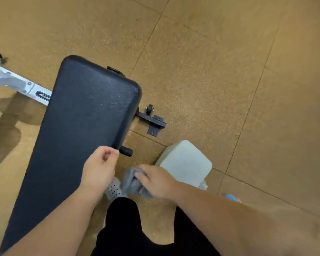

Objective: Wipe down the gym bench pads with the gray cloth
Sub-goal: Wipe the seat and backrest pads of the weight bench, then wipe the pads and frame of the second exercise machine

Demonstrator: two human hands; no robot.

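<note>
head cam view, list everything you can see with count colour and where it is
bench pad: 1, black, left of centre, running from upper middle down to the lower left
bench frame: 1, white, sticking out from under the pad at the left edge
bench foot bracket: 1, black, on the floor right of the pad
handle knob: 1, black, under the pad's right edge
gray cloth: 1, gray, bunched in the right hand
block: 1, pale grey-white, on the floor right of the cloth
floor: tan tiles, all around
shoes: 2 partly visible, light, below the hands
left hand: 1, empty, at the pad's right edge
right hand: 1, gripping the cloth
</note>
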